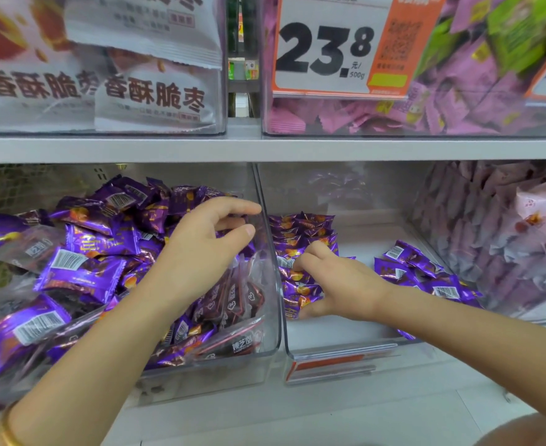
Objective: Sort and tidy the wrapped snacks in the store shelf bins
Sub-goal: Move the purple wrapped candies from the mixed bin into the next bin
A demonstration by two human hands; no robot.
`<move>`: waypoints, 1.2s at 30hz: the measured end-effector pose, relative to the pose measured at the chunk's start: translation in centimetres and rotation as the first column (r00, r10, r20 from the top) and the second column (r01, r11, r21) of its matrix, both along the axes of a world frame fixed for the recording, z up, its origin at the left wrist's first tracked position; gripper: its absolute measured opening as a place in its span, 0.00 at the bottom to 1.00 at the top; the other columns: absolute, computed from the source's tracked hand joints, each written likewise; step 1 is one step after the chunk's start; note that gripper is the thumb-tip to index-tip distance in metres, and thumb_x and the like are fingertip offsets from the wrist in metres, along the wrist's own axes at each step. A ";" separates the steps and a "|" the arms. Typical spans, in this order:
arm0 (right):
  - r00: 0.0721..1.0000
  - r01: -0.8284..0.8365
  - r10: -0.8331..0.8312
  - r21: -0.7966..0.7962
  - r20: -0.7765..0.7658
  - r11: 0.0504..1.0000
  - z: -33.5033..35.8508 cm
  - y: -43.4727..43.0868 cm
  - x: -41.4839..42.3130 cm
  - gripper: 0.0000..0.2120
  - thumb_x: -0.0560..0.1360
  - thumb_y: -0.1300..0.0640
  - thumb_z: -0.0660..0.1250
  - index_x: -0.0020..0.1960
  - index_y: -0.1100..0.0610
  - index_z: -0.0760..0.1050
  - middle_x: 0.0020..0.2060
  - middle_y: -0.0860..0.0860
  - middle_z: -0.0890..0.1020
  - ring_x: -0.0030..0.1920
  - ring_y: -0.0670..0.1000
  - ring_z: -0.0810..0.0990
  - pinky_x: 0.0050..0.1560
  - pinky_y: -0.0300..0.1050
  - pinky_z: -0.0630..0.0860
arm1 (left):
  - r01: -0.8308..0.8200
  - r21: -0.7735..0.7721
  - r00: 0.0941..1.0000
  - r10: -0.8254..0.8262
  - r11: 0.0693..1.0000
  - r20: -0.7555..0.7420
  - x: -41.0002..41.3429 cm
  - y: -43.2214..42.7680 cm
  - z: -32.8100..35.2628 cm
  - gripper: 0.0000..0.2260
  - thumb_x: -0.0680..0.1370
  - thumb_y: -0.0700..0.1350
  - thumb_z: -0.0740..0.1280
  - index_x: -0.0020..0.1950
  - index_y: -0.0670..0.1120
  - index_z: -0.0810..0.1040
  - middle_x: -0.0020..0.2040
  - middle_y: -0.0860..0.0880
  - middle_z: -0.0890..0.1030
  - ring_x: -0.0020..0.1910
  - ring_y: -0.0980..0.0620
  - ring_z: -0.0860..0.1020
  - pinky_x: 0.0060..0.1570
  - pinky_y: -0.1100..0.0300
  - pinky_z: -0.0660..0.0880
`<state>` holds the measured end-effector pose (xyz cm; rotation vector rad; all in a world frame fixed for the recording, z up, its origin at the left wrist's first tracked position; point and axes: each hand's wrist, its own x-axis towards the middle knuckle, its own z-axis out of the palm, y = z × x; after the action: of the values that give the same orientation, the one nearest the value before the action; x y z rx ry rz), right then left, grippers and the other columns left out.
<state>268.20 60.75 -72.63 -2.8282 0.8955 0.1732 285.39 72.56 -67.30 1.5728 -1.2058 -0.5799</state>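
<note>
Purple wrapped snacks [88, 246] lie in a loose heap in the clear left bin [273, 317], with several dark brown packets [233, 297] at its front right. My left hand [207, 243] hovers over that heap beside the bin's right wall, fingers loosely curved and holding nothing. In the middle bin [345, 329], a neat row of purple snacks [300, 233] runs along the left wall. My right hand [333, 281] grips the near end of this row between curled fingers and thumb. A few loose purple snacks [407, 262] lie to the right of it.
A bin of pale pink packets [506, 236] stands at the right. Above the shelf board [265, 149] are a bin of white bags [136, 91] and a bin of pink snacks [458, 101] with a 23.8 price tag [326, 49].
</note>
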 end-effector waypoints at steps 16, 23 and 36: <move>1.000 0.019 -0.018 -0.016 0.020 1.000 1.2 0.6 0.1 0.31 0.68 0.39 0.70 0.65 0.48 0.63 0.59 0.46 0.64 0.44 0.47 0.68 0.39 0.43 0.66 | -0.098 0.203 0.987 0.069 0.974 0.144 4.1 3.3 1.6 0.10 0.76 0.39 0.67 0.48 0.55 0.79 0.43 0.55 0.81 0.37 0.57 0.78 0.40 0.63 0.73; 0.870 0.063 0.026 -0.162 0.493 0.985 6.5 2.0 0.5 0.18 0.71 0.41 0.61 0.55 0.51 0.73 0.46 0.46 0.72 0.41 0.49 0.75 0.45 0.52 0.76 | -0.253 0.175 0.833 0.122 0.951 0.540 5.1 3.8 1.3 0.10 0.75 0.37 0.66 0.55 0.48 0.78 0.51 0.50 0.73 0.46 0.56 0.76 0.38 0.72 0.67; 0.993 -0.066 0.058 -0.079 -0.100 0.995 5.4 3.5 14.6 0.43 0.62 0.44 0.77 0.69 0.56 0.59 0.63 0.56 0.73 0.61 0.59 0.74 0.57 0.53 0.75 | -0.599 -0.110 0.363 0.391 0.793 0.846 7.4 3.5 1.1 0.16 0.70 0.41 0.72 0.57 0.40 0.78 0.55 0.35 0.74 0.54 0.33 0.69 0.49 0.43 0.69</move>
<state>282.83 64.26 -67.19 -2.9477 0.8535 0.2911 292.82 76.07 -66.21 2.4197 -1.2153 0.6064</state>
